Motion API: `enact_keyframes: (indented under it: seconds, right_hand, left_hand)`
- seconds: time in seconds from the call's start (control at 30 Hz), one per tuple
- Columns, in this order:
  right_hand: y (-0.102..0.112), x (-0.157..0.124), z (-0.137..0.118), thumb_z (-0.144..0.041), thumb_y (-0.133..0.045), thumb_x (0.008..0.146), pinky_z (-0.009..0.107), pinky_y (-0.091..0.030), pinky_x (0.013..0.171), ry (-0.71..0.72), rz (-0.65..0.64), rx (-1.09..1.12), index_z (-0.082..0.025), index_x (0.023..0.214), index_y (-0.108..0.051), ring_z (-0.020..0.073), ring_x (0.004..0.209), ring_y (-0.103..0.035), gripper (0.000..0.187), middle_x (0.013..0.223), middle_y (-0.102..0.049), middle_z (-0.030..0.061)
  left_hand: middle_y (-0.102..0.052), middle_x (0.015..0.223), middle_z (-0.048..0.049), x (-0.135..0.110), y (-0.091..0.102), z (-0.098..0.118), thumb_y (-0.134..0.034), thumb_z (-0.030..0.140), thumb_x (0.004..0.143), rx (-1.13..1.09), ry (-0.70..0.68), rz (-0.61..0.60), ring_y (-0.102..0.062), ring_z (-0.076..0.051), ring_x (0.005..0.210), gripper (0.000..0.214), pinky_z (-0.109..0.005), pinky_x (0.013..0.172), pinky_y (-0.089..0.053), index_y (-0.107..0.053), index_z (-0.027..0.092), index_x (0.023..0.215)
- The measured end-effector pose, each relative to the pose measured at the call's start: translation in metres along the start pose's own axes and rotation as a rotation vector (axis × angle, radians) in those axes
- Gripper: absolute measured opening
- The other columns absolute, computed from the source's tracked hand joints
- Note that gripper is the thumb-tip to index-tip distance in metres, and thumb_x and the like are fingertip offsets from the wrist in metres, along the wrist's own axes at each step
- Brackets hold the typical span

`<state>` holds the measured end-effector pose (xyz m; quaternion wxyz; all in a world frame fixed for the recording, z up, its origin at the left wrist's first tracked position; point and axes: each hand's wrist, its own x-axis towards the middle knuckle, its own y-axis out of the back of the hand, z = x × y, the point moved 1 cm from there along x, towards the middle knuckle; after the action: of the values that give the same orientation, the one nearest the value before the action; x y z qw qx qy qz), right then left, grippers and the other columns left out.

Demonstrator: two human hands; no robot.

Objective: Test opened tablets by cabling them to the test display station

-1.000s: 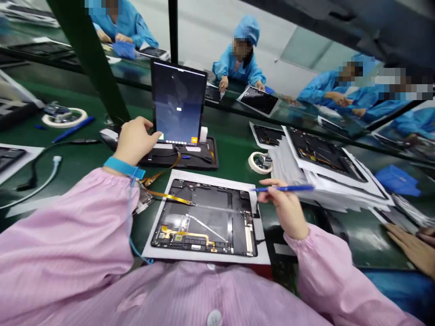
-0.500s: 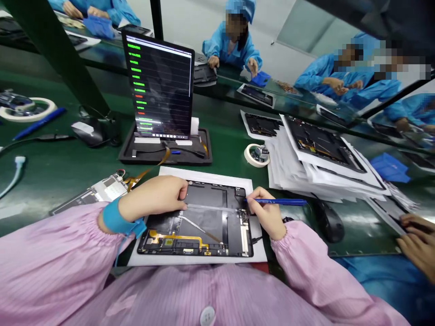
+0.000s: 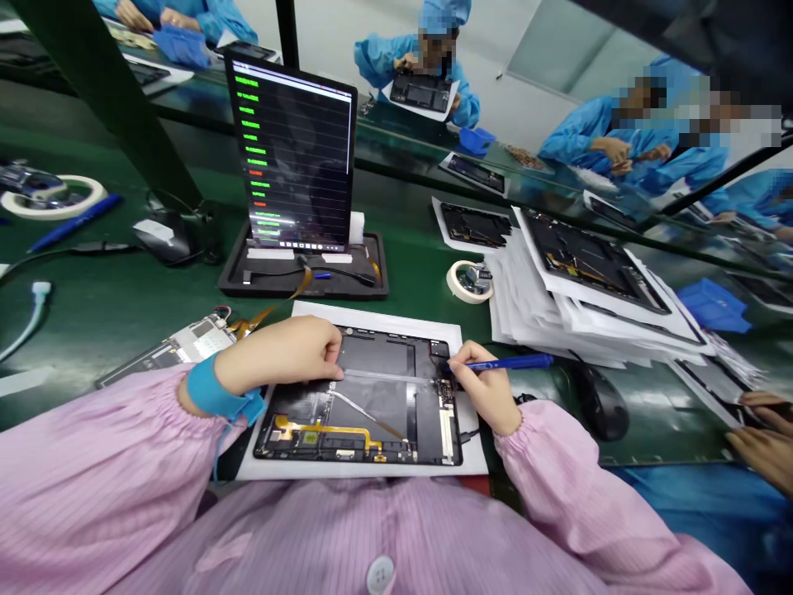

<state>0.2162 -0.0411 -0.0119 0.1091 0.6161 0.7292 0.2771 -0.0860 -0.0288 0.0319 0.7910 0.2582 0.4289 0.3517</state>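
An opened black tablet chassis (image 3: 372, 405) with orange flex cables lies on a white sheet (image 3: 384, 318) in front of me. My left hand (image 3: 291, 351) rests on its upper left part, fingers curled down against the frame, holding it flat. My right hand (image 3: 486, 388) grips a blue pen-like tool (image 3: 508, 362), its tip touching the chassis's upper right corner. Behind stands an upright tablet (image 3: 294, 157) showing lines of green and red text, set in a black tray (image 3: 303, 281).
A stack of white sheets with more opened chassis (image 3: 582, 289) lies to the right, beside a tape roll (image 3: 469, 281) and a black mouse (image 3: 598, 401). Another mouse (image 3: 164, 240), a cable and a circuit part (image 3: 179, 347) lie left. Co-workers in blue sit opposite; another person's hand (image 3: 762, 442) is far right.
My left hand came down from the upright tablet onto the chassis. The screen changed from a dark image to a list of text lines. The pen tip moved to the chassis corner.
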Motion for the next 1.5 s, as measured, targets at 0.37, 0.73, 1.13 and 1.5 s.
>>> enact_keyframes:
  seconds: [0.37, 0.73, 1.13, 1.5]
  right_hand:
    - [-0.019, 0.115, -0.022, -0.012, -0.053, 0.080, 0.032, -0.043, 0.073, 0.197, -0.032, -0.898, -0.017, 0.099, -0.060, 0.0246, 0.088, -0.056, 0.021, 0.090, -0.063, 0.0089]
    - [0.034, 0.144, 0.011, -0.019, -0.043, 0.085, 0.042, -0.038, 0.074, 0.111, 0.179, -1.193, -0.007, 0.087, -0.060, 0.0347, 0.093, -0.049, 0.022, 0.089, -0.058, 0.0226]
    - [-0.039, 0.079, -0.025, -0.042, -0.057, 0.087, 0.037, -0.042, 0.078, 0.399, -0.267, -0.589, -0.018, 0.099, -0.058, 0.0252, 0.087, -0.055, 0.027, 0.092, -0.062, 0.0084]
    - [-0.052, 0.079, -0.015, -0.044, -0.059, 0.086, 0.032, -0.036, 0.071, 0.318, -0.231, -0.502, -0.021, 0.083, -0.052, 0.0199, 0.075, -0.050, 0.024, 0.079, -0.057, 0.0023]
  left_hand:
    - [-0.064, 0.060, 0.0001, 0.008, 0.004, -0.018, -0.052, 0.030, 0.062, -0.216, -0.128, -0.110, -0.055, -0.013, 0.055, 0.020, -0.020, 0.049, -0.036, -0.067, 0.019, 0.068]
    - [-0.061, 0.055, 0.0010, 0.006, 0.006, -0.012, -0.053, 0.027, 0.061, -0.229, -0.143, -0.056, -0.052, -0.013, 0.053, 0.015, -0.021, 0.049, -0.035, -0.065, 0.018, 0.060]
    - [-0.069, 0.066, -0.0017, 0.010, 0.011, -0.018, -0.058, 0.028, 0.067, -0.281, -0.205, -0.123, -0.059, -0.013, 0.063, 0.018, -0.021, 0.061, -0.040, -0.071, 0.016, 0.072]
    - [-0.069, 0.063, 0.0006, 0.006, 0.014, -0.017, -0.061, 0.025, 0.066, -0.345, -0.182, -0.125, -0.060, -0.012, 0.063, 0.014, -0.020, 0.063, -0.042, -0.073, 0.019, 0.070]
